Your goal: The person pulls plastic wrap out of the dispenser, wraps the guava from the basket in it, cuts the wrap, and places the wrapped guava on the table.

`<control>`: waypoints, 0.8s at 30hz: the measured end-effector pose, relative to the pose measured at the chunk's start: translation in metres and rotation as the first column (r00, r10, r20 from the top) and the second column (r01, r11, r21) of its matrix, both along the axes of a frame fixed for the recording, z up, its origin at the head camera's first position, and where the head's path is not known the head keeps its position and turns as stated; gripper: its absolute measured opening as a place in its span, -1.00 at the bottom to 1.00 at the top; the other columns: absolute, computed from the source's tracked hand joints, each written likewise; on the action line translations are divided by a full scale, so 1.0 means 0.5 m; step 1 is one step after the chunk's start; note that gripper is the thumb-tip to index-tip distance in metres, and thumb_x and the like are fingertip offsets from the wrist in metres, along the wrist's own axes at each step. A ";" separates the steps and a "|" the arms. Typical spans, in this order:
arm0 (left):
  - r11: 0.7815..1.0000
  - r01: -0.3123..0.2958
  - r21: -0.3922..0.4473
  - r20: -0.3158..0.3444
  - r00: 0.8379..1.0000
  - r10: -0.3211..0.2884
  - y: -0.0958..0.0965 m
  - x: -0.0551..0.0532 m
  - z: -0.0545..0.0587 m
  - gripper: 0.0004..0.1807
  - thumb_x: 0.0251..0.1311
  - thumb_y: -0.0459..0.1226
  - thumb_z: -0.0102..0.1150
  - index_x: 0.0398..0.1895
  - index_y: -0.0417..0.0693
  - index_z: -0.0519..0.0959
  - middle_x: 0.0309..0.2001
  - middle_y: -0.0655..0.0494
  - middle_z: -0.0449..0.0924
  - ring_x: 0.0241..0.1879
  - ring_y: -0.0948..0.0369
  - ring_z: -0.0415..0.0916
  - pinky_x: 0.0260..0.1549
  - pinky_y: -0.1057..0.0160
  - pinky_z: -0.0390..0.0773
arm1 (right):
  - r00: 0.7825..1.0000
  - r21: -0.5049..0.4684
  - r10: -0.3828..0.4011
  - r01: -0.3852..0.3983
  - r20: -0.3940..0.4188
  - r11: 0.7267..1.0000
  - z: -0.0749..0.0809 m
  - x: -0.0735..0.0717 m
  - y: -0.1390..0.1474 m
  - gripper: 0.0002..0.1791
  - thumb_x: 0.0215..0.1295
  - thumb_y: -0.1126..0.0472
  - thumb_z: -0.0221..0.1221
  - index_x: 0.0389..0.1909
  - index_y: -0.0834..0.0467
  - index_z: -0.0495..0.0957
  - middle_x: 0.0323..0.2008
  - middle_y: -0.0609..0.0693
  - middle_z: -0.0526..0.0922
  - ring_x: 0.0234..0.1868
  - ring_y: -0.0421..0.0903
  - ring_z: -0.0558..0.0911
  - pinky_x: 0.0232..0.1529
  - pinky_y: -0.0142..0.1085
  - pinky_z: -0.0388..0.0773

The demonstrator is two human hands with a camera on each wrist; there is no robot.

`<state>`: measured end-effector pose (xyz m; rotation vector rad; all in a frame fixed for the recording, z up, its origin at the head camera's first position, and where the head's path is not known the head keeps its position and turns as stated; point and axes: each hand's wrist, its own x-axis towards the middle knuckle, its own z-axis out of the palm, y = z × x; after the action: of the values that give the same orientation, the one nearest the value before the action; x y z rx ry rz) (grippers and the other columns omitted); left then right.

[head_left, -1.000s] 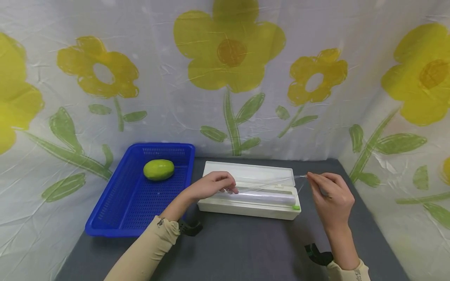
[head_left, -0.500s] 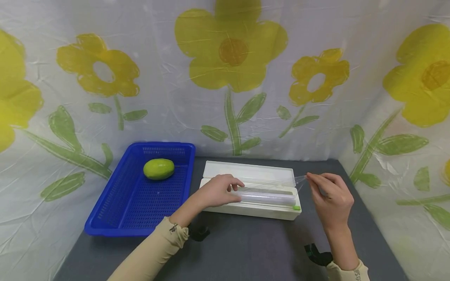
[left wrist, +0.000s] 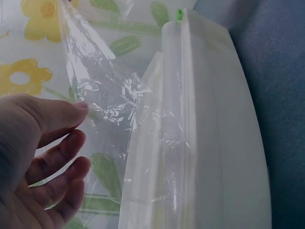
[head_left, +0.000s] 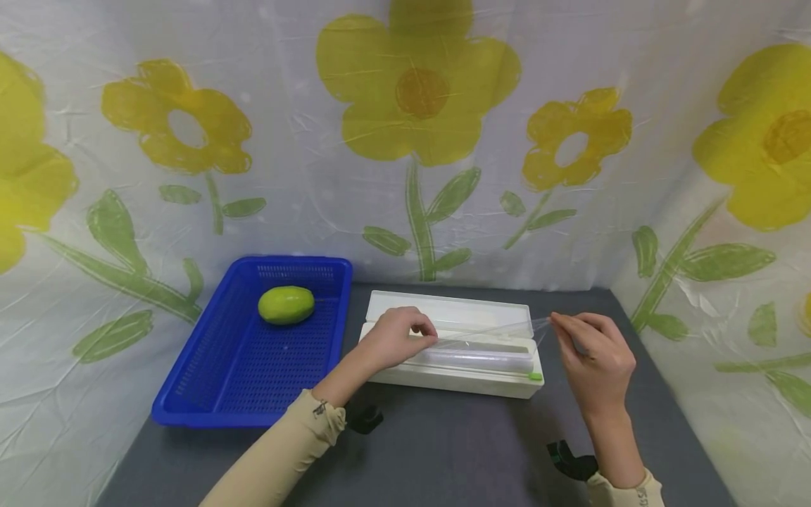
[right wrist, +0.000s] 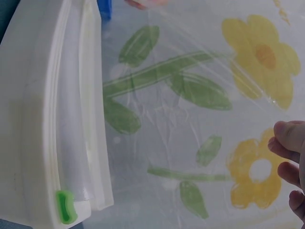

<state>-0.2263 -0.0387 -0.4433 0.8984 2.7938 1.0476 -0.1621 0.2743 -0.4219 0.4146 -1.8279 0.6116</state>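
Note:
A white cling film dispenser box [head_left: 456, 384] stands on the table, its lid [head_left: 450, 310] raised at the back. Inside lies the roll of cling film [head_left: 475, 358], and a green slider [head_left: 535, 377] sits at the box's right front corner. My left hand [head_left: 399, 338], above the left half of the box, pinches the film's edge between thumb and forefinger. Right of the box, my right hand [head_left: 595, 359] pinches the film's other corner. The clear, wrinkled sheet of film [left wrist: 114, 102] stretches between both hands and down to the roll. Its outline is hard to see in the right wrist view.
Left of the box stands a blue plastic basket [head_left: 247, 373] with a green oval fruit [head_left: 286, 305] in it. A flower-printed curtain [head_left: 285, 211] hangs behind and beside the dark grey table [head_left: 469, 443].
My left hand has moved a little right along the film, its fingers opening and then closing on the edge. My right hand stays almost in place, still pinching its corner.

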 end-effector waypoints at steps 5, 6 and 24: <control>0.999 -0.034 0.031 -0.083 0.996 0.037 -0.004 0.002 0.006 -0.94 0.41 -0.21 0.37 -0.27 0.11 0.78 -0.24 0.25 0.73 -0.14 0.18 0.68 -0.04 0.11 0.64 | 1.000 0.004 -0.004 0.004 0.002 1.000 -0.003 -0.001 0.002 -0.72 -0.09 0.59 0.53 -0.31 0.30 0.85 -0.50 0.21 0.74 -0.39 0.14 0.66 -0.24 -0.42 0.43; 0.998 -0.042 0.036 -0.098 0.994 0.045 -0.005 0.002 0.008 -0.94 0.42 -0.21 0.37 -0.26 0.09 0.77 -0.24 0.24 0.74 -0.14 0.18 0.69 -0.03 0.12 0.66 | 1.000 0.006 -0.002 0.002 0.002 1.000 -0.004 -0.001 0.003 -0.72 -0.09 0.59 0.53 -0.31 0.30 0.85 -0.50 0.21 0.74 -0.39 0.14 0.66 -0.24 -0.42 0.44; 0.990 0.071 -0.121 -0.158 0.983 -0.090 0.011 0.002 0.009 -0.93 0.36 -0.19 0.43 -0.21 0.05 0.83 -0.19 0.18 0.75 -0.05 0.10 0.63 0.06 0.06 0.62 | 1.000 -0.001 0.011 -0.011 0.000 1.000 -0.008 -0.005 0.002 -0.70 -0.12 0.59 0.54 -0.31 0.30 0.85 -0.51 0.21 0.75 -0.39 0.15 0.66 -0.25 -0.38 0.45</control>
<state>-0.2252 -0.0331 -0.4387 1.1207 2.8832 0.8286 -0.1647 0.2755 -0.4258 0.4241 -1.8269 0.6197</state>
